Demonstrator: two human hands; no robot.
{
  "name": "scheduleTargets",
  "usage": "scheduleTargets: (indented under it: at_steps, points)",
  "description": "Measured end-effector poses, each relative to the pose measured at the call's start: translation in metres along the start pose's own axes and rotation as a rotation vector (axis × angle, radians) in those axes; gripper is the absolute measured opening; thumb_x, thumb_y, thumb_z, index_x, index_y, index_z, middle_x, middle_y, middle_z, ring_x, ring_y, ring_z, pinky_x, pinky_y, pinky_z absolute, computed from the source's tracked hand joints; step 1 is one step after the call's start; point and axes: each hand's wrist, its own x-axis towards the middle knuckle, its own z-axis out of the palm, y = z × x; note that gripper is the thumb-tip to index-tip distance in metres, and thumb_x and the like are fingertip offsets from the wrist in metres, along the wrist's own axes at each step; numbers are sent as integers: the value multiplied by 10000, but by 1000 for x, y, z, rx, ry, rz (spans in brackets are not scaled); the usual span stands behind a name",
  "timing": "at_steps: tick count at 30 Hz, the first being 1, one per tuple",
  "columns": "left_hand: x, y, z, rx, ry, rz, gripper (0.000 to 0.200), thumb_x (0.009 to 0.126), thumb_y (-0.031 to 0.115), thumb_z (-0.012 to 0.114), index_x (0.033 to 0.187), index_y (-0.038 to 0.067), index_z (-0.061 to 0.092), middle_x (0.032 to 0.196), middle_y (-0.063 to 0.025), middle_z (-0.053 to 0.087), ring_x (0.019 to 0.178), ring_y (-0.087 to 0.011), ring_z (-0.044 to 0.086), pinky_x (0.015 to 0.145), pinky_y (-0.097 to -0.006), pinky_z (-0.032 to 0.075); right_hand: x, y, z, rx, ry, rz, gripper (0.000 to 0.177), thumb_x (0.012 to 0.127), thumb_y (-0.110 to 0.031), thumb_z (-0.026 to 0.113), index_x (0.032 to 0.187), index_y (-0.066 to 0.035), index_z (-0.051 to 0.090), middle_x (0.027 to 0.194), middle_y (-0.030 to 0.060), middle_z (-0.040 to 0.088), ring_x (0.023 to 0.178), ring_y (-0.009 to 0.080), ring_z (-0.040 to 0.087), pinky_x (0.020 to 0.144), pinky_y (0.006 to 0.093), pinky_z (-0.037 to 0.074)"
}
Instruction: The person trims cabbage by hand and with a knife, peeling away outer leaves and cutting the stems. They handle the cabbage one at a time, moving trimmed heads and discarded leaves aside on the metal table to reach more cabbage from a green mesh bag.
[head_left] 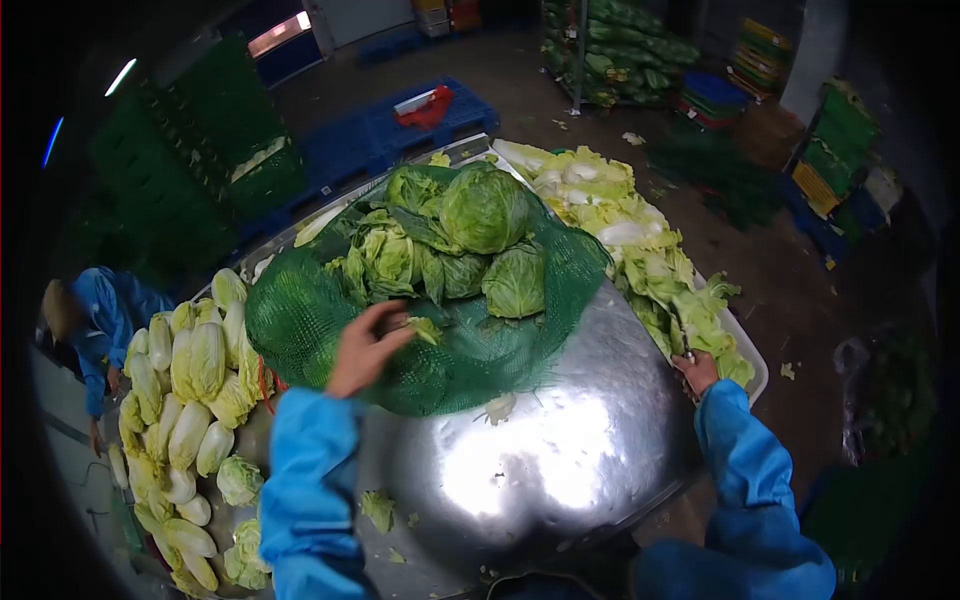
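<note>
Round green cabbages (pixel 484 210) lie piled on a green mesh bag (pixel 450 385) spread over the metal table (pixel 640 400). My left hand (pixel 368 348) is over the near left part of the mesh, its fingers apart, close to a small loose leaf (pixel 426 330). At the right edge of the table, my right hand (pixel 697 370) is closed around a knife (pixel 686 345), beside the leafy trimmings (pixel 665 295) in a white tray (pixel 755 355). Much of the knife is hard to make out.
Napa cabbages (pixel 190 380) are heaped on the left, with a co-worker in blue sleeves (pixel 105 310) beyond them. Blue pallets (pixel 370 135) stand behind the table. Filled mesh bags (pixel 630 45) are stacked at the back; crates (pixel 835 150) stand at right.
</note>
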Motion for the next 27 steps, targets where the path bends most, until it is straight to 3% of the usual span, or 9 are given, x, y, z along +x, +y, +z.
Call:
scheduleTargets:
  at_steps: [3, 7, 11, 14, 16, 19, 22, 23, 27]
  points:
    - [82, -28, 93, 188, -92, -6, 687, 765, 438, 722, 1244, -14, 526, 1149, -214, 594, 1053, -278, 580, 921, -349, 455, -14, -4, 0, 82, -90, -40, 237, 839, -210, 661, 798, 11, 585, 587, 77, 569, 343, 146, 472, 297, 306, 344]
    - [149, -85, 200, 310, 325, -160, 870, 722, 485, 744, 1315, -64, 421, 1295, -257, 442, 1217, -376, 426, 1036, -414, 342, -18, -5, 0, 216, -180, -15, 202, 854, -182, 644, 820, 7, 582, 616, 75, 581, 346, 132, 468, 306, 291, 343]
    - [123, -80, 243, 339, 532, -105, 876, 693, 399, 779, 1333, -38, 370, 1325, -255, 388, 1243, -403, 375, 1043, -425, 325, -8, -17, -3, 297, -207, -12, 177, 860, -163, 641, 894, 0, 582, 646, 66, 589, 351, 112, 454, 306, 267, 325]
    - [64, -80, 261, 465, 491, 252, 809, 653, 259, 785, 1301, 8, 371, 1300, -242, 390, 1214, -428, 368, 1030, -472, 318, 1, -58, 21, 366, -240, -147, 201, 862, -166, 646, 980, -11, 599, 669, 48, 586, 376, 95, 441, 324, 254, 321]
    - [17, -78, 271, 515, 475, 303, 784, 643, 212, 784, 1288, 15, 383, 1293, -240, 391, 1200, -424, 379, 1019, -472, 326, 9, -92, 51, 426, -332, -282, 258, 871, -180, 649, 1057, -7, 606, 736, 15, 599, 538, 94, 508, 479, 233, 406]
    - [-12, -81, 273, 332, 428, 261, 742, 691, 212, 769, 1298, 29, 382, 1299, -224, 386, 1200, -388, 391, 1015, -447, 334, 48, -128, 113, 469, -256, -679, 301, 886, -201, 635, 1108, -1, 598, 850, 31, 622, 783, 118, 553, 721, 252, 448]
    - [7, -56, 258, -795, 566, -355, 677, 829, 299, 688, 1339, 38, 328, 1314, -173, 392, 1179, -285, 429, 962, -401, 401, 48, -140, 140, 323, -376, -515, 326, 899, -202, 620, 1147, 7, 588, 973, 66, 622, 884, 111, 544, 799, 267, 446]
    - [15, -58, 253, -792, 572, -353, 677, 829, 299, 688, 1339, 38, 328, 1314, -173, 392, 1179, -285, 429, 962, -401, 401, 49, -140, 149, 239, -447, -332, 332, 905, -200, 612, 1160, 12, 585, 1037, 89, 615, 907, 101, 537, 808, 274, 448]
    - [25, -66, 256, -895, 519, -593, 747, 812, 293, 713, 1365, 19, 292, 1255, -185, 461, 1101, -279, 502, 923, -386, 441, 21, -97, 174, 553, -358, -418, 410, 913, -179, 597, 1265, 18, 519, 1168, 90, 597, 878, 103, 548, 800, 264, 452]
